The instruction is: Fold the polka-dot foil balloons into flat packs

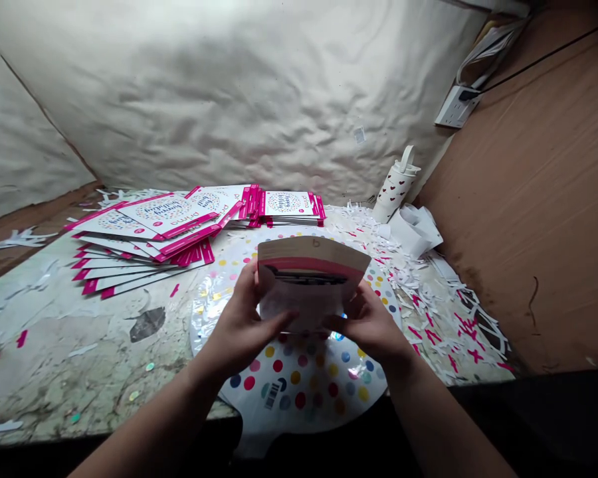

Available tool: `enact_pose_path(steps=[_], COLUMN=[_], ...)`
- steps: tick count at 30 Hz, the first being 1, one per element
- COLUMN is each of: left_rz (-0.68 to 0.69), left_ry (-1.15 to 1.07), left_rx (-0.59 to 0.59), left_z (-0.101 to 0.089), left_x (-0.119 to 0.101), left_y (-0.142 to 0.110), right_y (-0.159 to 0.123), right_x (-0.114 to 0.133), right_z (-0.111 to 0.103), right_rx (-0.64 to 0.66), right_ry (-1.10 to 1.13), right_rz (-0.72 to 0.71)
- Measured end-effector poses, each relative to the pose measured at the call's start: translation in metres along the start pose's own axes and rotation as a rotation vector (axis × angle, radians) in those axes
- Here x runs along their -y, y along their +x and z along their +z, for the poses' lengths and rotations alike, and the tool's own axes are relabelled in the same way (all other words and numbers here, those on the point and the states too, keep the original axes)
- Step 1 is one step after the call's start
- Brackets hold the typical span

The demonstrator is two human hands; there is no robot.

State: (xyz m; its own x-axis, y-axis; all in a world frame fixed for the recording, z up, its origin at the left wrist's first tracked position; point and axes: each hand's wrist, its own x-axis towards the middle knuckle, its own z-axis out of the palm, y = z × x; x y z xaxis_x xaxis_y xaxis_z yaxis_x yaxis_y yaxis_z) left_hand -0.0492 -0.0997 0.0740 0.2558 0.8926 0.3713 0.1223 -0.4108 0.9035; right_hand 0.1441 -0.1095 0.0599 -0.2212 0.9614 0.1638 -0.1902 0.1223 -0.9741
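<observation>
Between my two hands is a printed card packet (311, 292) with a brownish top, a pink band and a dark strip across it; its lower part is pale. My left hand (252, 315) grips its left side, thumb across the lower front. On the right side, my right hand (366, 325) holds it the same way. Below the packet lies a round, shiny foil balloon (299, 378) with coloured dots and a barcode, its near end hanging over the table edge. The packet hides the balloon's middle.
White and pink "happy birthday" packs (164, 219) lie in a fanned pile at left, with a neater stack (292, 206) behind. Paper strips (428, 312) litter the right side, near a white bottle (395, 189) and a paper roll (414, 229). A socket (456, 109) is on the wall.
</observation>
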Motion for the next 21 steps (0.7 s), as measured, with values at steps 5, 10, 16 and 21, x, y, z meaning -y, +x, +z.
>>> enact_pose_path(steps=[5,10,16,21], left_rz=[-0.047,-0.241,-0.560,-0.815], left_ry=[-0.146,-0.315,-0.329,-0.421], left_rx=[-0.026,0.048,0.204,0.105], left_z=[0.002,-0.009,-0.012,0.013], left_x=[-0.002,-0.012,0.002,0.031], left_y=[-0.003,-0.004,-0.007,-0.031], right_y=[0.001,-0.001,0.017,0.000], right_x=[0.002,0.024,0.025,-0.007], right_z=[0.002,-0.004,-0.024,-0.007], right_rx=[-0.009,-0.074,-0.149,-0.076], right_ry=[0.000,-0.019,-0.410,-1.078], right_rz=[-0.041,-0.080,0.054,-0.261])
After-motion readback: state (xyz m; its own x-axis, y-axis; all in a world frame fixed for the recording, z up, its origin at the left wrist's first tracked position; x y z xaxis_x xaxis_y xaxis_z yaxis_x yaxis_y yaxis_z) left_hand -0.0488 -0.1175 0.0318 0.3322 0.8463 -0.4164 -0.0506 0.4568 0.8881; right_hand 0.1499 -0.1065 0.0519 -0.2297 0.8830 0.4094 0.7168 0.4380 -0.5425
